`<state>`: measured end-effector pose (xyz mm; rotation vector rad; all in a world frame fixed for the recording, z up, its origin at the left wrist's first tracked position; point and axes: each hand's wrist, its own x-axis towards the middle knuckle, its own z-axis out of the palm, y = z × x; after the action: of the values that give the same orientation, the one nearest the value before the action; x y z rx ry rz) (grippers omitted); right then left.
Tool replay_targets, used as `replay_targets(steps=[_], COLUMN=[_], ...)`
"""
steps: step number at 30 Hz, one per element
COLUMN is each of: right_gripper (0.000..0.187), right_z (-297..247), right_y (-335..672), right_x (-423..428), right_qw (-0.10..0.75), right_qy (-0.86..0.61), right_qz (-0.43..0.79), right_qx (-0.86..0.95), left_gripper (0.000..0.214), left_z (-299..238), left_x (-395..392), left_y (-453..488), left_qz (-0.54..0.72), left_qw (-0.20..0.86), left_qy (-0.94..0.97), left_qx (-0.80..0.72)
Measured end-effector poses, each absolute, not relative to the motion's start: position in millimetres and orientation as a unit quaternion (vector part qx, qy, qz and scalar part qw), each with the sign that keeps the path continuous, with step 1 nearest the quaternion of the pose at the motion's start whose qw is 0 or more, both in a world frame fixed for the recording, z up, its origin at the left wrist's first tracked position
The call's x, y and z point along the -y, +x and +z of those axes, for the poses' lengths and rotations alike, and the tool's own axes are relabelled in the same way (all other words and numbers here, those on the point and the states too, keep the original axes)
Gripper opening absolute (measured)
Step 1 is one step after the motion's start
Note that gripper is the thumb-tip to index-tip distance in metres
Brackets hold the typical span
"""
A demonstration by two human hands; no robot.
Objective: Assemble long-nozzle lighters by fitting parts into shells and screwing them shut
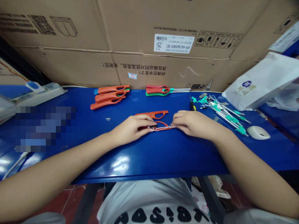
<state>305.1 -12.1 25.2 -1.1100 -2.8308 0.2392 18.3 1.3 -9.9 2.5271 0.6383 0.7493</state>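
In front of me lies an orange lighter handle half point(164, 124), with a trigger-guard loop. My left hand point(134, 128) pinches over its left part, where a small dark piece point(153, 125) with thin white wires point(161, 128) shows between thumb and fingers. At the loop's right end, my right hand point(190, 123) has thumb and fingertips closed on the far end of the wires. Exactly what lies under those fingertips is hidden. Just behind, another orange handle half point(161, 114) rests on the table, partly covered by my left hand.
Orange lighter handles point(111, 97) lie back left. Red and green lighters point(158, 90) with metal tubes lie behind. On the right are metal tubes with green parts point(227, 113), a screwdriver point(193, 105) and a white mouse point(258, 132). Small screws point(107, 119) lie left; a cardboard wall point(130, 37) stands behind.
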Motion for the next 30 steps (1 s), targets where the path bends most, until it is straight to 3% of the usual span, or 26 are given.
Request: replay_targets(steps=[4, 10, 24, 30], right_gripper=[0.023, 0.022, 0.003, 0.006], right_z=[25, 17, 14, 15], right_y=[305, 294, 282, 283], right_x=[15, 18, 17, 17], right_qw=[0.065, 0.175, 0.145, 0.135], right_qy=[-0.374, -0.386, -0.444, -0.474], right_qz=[0.077, 0.187, 0.311, 0.340], right_qx=[0.922, 0.886, 0.828, 0.801], left_gripper=[0.024, 0.023, 0.017, 0.017], left_z=[-11, -16, -15, -15], left_x=[-2, -3, 2, 3], left_y=[18, 17, 21, 21], left_qz=[0.277, 0.289, 0.287, 0.290], left_qw=[0.214, 0.208, 0.220, 0.220], left_qy=[0.909, 0.909, 0.905, 0.905], left_qx=[-0.227, -0.216, -0.222, -0.222])
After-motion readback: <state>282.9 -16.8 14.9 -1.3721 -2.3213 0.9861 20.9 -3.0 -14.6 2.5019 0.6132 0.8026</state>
